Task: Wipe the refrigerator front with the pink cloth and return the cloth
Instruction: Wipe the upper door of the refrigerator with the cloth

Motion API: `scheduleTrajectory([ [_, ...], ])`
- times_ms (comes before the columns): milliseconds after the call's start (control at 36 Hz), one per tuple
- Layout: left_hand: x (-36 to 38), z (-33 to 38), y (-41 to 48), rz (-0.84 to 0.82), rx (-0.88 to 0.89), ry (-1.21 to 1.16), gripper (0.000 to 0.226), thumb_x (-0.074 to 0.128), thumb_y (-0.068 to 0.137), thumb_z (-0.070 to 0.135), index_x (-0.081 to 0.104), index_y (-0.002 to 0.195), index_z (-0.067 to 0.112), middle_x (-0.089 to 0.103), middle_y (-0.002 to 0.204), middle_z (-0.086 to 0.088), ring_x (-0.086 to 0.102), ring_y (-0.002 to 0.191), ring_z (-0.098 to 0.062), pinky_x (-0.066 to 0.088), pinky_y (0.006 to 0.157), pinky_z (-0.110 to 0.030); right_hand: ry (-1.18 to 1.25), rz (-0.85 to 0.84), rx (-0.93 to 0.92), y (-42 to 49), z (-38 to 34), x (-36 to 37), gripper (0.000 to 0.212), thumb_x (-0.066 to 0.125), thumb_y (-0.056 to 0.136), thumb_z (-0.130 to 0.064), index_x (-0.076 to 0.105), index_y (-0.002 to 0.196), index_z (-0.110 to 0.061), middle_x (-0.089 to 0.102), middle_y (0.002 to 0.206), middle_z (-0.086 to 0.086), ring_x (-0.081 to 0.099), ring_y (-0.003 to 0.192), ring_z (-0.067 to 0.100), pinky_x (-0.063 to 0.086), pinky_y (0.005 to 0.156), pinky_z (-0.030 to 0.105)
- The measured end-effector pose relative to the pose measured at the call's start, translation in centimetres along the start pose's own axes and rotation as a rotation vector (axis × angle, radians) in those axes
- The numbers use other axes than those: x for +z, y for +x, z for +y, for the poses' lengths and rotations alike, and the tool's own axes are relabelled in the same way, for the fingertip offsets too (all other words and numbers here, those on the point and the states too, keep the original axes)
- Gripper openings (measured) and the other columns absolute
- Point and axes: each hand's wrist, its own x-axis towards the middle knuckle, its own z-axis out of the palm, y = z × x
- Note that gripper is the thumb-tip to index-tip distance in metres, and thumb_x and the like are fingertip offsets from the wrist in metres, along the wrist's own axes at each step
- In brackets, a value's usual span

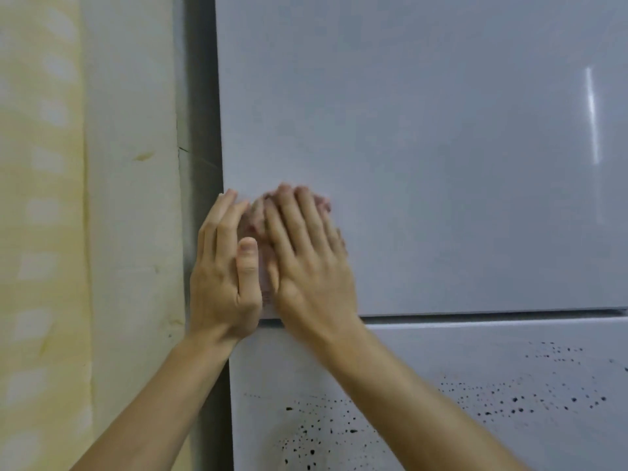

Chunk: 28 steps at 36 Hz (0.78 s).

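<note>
Grey refrigerator front (441, 164) is split by a horizontal seam (492, 313). Dark speckles (339, 430) are scattered on the lower door (475, 351). Pink cloth (258, 212) is pressed flat near the upper door's lower-left corner, mostly covered by left hand (221, 277) and right hand (309, 266).

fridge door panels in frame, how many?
2. Upper door, plain grey, above the horizontal seam; lower door, dark-speckled, below it. Others may lie outside the frame.
</note>
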Motion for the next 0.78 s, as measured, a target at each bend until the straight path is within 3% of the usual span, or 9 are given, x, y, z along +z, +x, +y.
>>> scheduleTrajectory([
  [222,-1.4,-2.6,-0.5,0.011,-0.049,0.212,0.054,0.027,0.109,0.029,0.044,0.155,0.006,0.036,0.167,-0.009,0.027,0.158,-0.025,0.020,0.130,-0.040,0.028,-0.121,-0.161,-3.7,0.9,-2.0,0.070,0.044,0.094,-0.006,0.031,0.163,-0.007,0.018,0.173,0.013,0.011,0.162,0.028,0.017,0.131,0.047],
  [306,-1.9,-4.3,-0.6,0.009,-0.113,0.344,0.057,0.031,0.107,0.028,0.033,0.162,0.011,0.025,0.172,-0.006,0.014,0.162,-0.021,0.006,0.132,-0.042,-0.002,-0.007,0.027,-3.1,5.3,-4.2,0.083,0.055,0.081,-0.003,0.034,0.161,-0.006,0.020,0.172,0.017,0.012,0.161,0.033,0.013,0.132,0.048],
  [417,-2.9,-6.0,-0.4,-0.032,-0.181,0.414,0.064,0.032,0.106,0.032,0.019,0.167,0.016,0.011,0.176,-0.001,-0.001,0.163,-0.016,-0.002,0.132,-0.041,-0.093,0.145,0.288,-0.1,9.0,-5.6,0.058,0.041,0.106,-0.010,0.028,0.163,-0.003,0.014,0.172,0.022,0.008,0.161,0.037,0.000,0.132,0.043],
  [528,-3.9,-7.8,-0.4,-0.046,-0.159,0.430,0.060,0.028,0.106,0.033,0.024,0.166,0.027,0.013,0.176,-0.003,0.001,0.163,-0.023,0.001,0.132,-0.047,-0.067,0.242,0.426,3.6,7.1,-4.0,0.054,0.035,0.111,-0.019,0.030,0.161,-0.001,0.017,0.170,0.025,0.012,0.159,0.042,0.008,0.131,0.053],
  [667,-4.2,-9.1,-0.5,-0.067,-0.125,0.369,0.059,0.029,0.107,0.035,0.024,0.166,0.030,0.009,0.176,-0.002,-0.001,0.163,-0.022,0.000,0.132,-0.043,-0.027,0.220,0.348,7.5,4.4,-1.9,0.058,0.026,0.112,-0.031,0.028,0.163,-0.006,0.015,0.172,0.019,0.009,0.161,0.036,0.001,0.132,0.047],
  [778,-4.1,-9.4,-0.7,-0.050,-0.125,0.352,0.059,0.032,0.107,0.033,0.025,0.165,0.031,0.011,0.176,-0.001,0.001,0.163,-0.021,0.003,0.132,-0.046,-0.014,0.217,0.198,8.5,1.9,-0.2,0.052,0.037,0.112,-0.024,0.034,0.162,-0.009,0.026,0.171,0.014,0.019,0.160,0.033,0.007,0.132,0.044],
])
